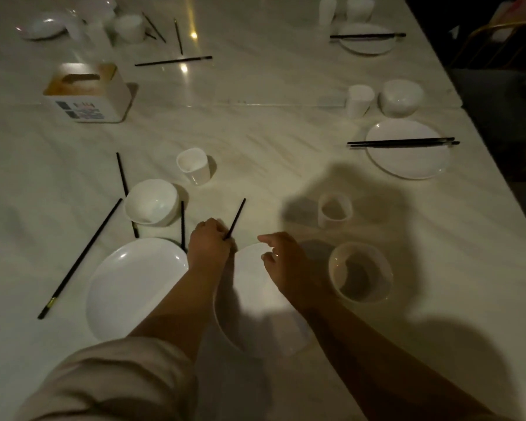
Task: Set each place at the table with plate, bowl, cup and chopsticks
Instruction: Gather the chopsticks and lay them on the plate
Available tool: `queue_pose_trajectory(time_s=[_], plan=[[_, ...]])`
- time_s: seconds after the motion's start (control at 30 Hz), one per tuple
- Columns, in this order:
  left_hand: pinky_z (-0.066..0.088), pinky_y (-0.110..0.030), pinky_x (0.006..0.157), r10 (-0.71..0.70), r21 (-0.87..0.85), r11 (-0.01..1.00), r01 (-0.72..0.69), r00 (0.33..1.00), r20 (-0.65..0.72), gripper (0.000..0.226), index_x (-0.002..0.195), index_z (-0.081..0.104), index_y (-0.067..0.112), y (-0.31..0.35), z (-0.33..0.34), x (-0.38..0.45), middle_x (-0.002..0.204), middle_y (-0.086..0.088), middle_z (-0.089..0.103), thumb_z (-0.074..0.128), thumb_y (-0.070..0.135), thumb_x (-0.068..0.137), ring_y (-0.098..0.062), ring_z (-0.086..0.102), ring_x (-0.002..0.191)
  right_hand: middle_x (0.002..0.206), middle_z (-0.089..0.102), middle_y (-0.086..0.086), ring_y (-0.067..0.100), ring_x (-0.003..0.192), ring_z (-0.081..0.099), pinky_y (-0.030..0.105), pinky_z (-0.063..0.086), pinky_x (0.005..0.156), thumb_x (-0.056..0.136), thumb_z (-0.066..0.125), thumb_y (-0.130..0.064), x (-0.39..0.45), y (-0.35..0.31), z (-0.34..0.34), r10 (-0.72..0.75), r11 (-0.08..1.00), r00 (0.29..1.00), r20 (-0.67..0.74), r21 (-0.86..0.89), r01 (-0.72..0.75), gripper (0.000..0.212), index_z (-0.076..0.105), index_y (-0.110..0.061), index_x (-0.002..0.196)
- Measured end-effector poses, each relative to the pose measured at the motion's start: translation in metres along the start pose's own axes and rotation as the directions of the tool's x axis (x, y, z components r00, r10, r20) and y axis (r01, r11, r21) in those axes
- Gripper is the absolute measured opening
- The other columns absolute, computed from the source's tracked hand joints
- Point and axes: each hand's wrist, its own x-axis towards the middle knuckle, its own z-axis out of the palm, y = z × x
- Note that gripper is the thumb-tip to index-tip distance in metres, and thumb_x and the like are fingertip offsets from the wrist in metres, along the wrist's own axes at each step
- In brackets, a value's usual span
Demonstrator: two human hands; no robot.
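Note:
My left hand (208, 240) is closed around the lower end of a black chopstick (237, 215) that sticks up and away from it. My right hand (286, 262) hovers with fingers apart over the far rim of a white plate (255, 299) right in front of me. A white bowl (360, 273) and a white cup (334, 209) stand to the right of that plate. To the left lie a second plate (134, 287), another bowl (152, 202), a cup (193, 165) and loose chopsticks (79, 259).
Two set places run along the right edge, each a plate (407, 159) with chopsticks (403, 142) across it, a cup (359, 100) and a bowl (401, 97). A tissue box (87, 92) stands at the left. More dishes and chopsticks (173, 60) lie at the far end.

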Motion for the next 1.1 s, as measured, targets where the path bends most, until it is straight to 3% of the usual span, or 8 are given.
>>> queue_pose_trajectory(time_s=[0.17, 0.3, 0.47, 0.53, 0.63, 0.73, 0.87, 1.1], plan=[[0.045, -0.023, 0.071, 0.086, -0.047, 0.995, -0.083, 0.995, 0.059, 0.011, 0.091, 0.067, 0.01, -0.006, -0.011, 0.01, 0.089, -0.007, 0.067, 0.065, 0.015, 0.082, -0.018, 0.06, 0.08, 0.123, 0.056, -0.003, 0.009, 0.107, 0.057, 0.026, 0.046, 0.099, 0.091, 0.055, -0.011, 0.005, -0.015, 0.005, 0.154, 0.984, 0.987, -0.038, 0.094, -0.149, 0.031, 0.062, -0.018, 0.121], [0.04, -0.015, 0.066, 0.16, -0.222, 0.961, -0.165, 0.986, -0.041, 0.004, 0.085, 0.06, 0.016, 0.004, -0.029, 0.015, 0.082, 0.002, 0.063, 0.063, 0.015, 0.084, -0.01, 0.058, 0.072, 0.118, 0.056, -0.008, 0.002, 0.104, 0.051, 0.015, 0.036, 0.09, 0.094, 0.055, -0.018, 0.001, -0.028, -0.001, 0.225, 0.956, 0.974, -0.008, 0.194, -0.219, 0.03, 0.059, -0.018, 0.124], [0.043, -0.001, 0.062, 0.16, -0.451, 0.87, -0.197, 0.98, -0.119, 0.006, 0.087, 0.066, 0.015, 0.027, -0.057, 0.005, 0.073, 0.009, 0.062, 0.064, 0.012, 0.083, -0.001, 0.057, 0.068, 0.104, 0.069, 0.002, 0.017, 0.097, 0.064, 0.033, 0.051, 0.093, 0.09, 0.061, -0.027, 0.006, -0.053, 0.011, 0.246, 0.93, 0.969, -0.031, 0.289, -0.227, 0.025, 0.065, -0.019, 0.113], [0.053, -0.014, 0.077, 0.103, -0.54, 0.833, -0.12, 0.993, -0.061, 0.007, 0.087, 0.069, 0.014, 0.029, -0.054, -0.003, 0.077, 0.003, 0.067, 0.068, 0.013, 0.08, -0.012, 0.066, 0.076, 0.09, 0.07, 0.003, 0.018, 0.083, 0.066, 0.036, 0.056, 0.082, 0.09, 0.061, -0.026, 0.003, -0.058, 0.012, 0.26, 0.9, 0.966, 0.021, 0.357, -0.25, 0.024, 0.066, -0.013, 0.11], [0.058, -0.034, 0.083, 0.011, -0.642, 0.766, 0.022, 0.999, 0.048, 0.011, 0.09, 0.072, 0.01, 0.027, -0.042, -0.02, 0.085, -0.006, 0.072, 0.073, 0.015, 0.079, -0.02, 0.07, 0.08, 0.081, 0.068, 0.002, 0.011, 0.063, 0.06, 0.02, 0.048, 0.057, 0.091, 0.058, -0.019, -0.008, -0.055, 0.007, 0.311, 0.892, 0.949, 0.044, 0.332, -0.307, 0.017, 0.067, -0.008, 0.1], [0.05, -0.024, 0.075, 0.078, -0.548, 0.836, -0.028, 0.995, 0.069, 0.015, 0.091, 0.073, 0.012, 0.017, -0.027, -0.043, 0.083, -0.002, 0.071, 0.067, 0.025, 0.086, -0.012, 0.065, 0.073, 0.081, 0.07, 0.009, 0.015, 0.062, 0.061, 0.022, 0.047, 0.056, 0.089, 0.061, -0.022, -0.028, -0.041, -0.001, 0.32, 0.928, 0.947, 0.02, 0.192, -0.318, 0.017, 0.069, -0.008, 0.092], [0.037, -0.016, 0.09, 0.241, -0.273, 0.933, -0.235, 0.971, -0.014, 0.022, 0.103, 0.072, 0.014, -0.013, -0.003, -0.067, 0.109, -0.003, 0.066, 0.057, 0.02, 0.087, -0.014, 0.058, 0.104, 0.073, 0.069, 0.003, 0.021, 0.067, 0.067, 0.04, 0.06, 0.067, 0.082, 0.071, -0.023, -0.053, -0.012, -0.001, 0.359, 0.931, 0.932, -0.052, 0.093, -0.353, 0.013, 0.069, -0.011, 0.077], [0.032, -0.012, 0.09, 0.183, -0.226, 0.958, -0.177, 0.983, 0.003, 0.03, 0.113, 0.066, 0.014, -0.03, 0.009, -0.085, 0.127, -0.004, 0.054, 0.057, 0.006, 0.086, -0.017, 0.057, 0.109, 0.087, 0.07, 0.006, 0.019, 0.081, 0.065, 0.022, 0.044, 0.07, 0.083, 0.069, -0.018, -0.064, 0.006, 0.006, 0.353, 0.935, 0.93, -0.102, 0.013, -0.353, 0.015, 0.067, -0.007, 0.092]])
